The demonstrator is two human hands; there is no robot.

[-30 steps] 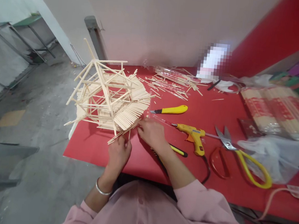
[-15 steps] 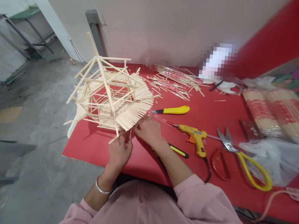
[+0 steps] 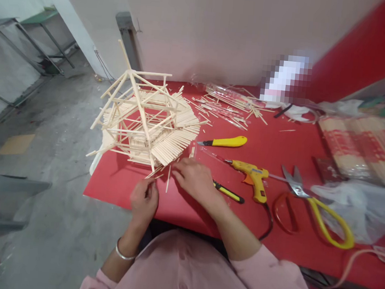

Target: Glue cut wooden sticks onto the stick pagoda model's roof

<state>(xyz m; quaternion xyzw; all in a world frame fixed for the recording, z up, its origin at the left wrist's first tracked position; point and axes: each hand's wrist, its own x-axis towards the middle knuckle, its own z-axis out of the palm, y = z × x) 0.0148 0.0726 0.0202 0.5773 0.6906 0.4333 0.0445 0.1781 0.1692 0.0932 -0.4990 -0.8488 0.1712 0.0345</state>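
Left side, grey stool [image 3: 3,203]: on the floor, apart from the table.
Left of centre, stick model [image 3: 175,148]: upright at the red tabletop's [image 3: 179,207] left end, stick ends poking past its edge.
Left hand [image 3: 144,200]: below the model, near its lowest sticks; fingers curled, thumb close to them, whether pinching anything cannot be told.
Loose stick [image 3: 168,178]: between the hands.
Right hand [image 3: 194,177]: fingers bent at the model's lower right rim; contact and fingertip gap unclear.
Open room: bare red strip before the hands, down to the near edge.
Stick pile [image 3: 229,101]: upper centre, partly in clear wrap.
Yellow knife [image 3: 229,141], black-yellow cutter [image 3: 230,193]: above and below the right hand's level.
Glue gun [image 3: 257,180]: yellow, blue label too small to read.
Scissors [image 3: 299,190]: blades spread.
Wrapped bundles [image 3: 352,144]: right side, red print blurred, above a clear bag [image 3: 353,210].
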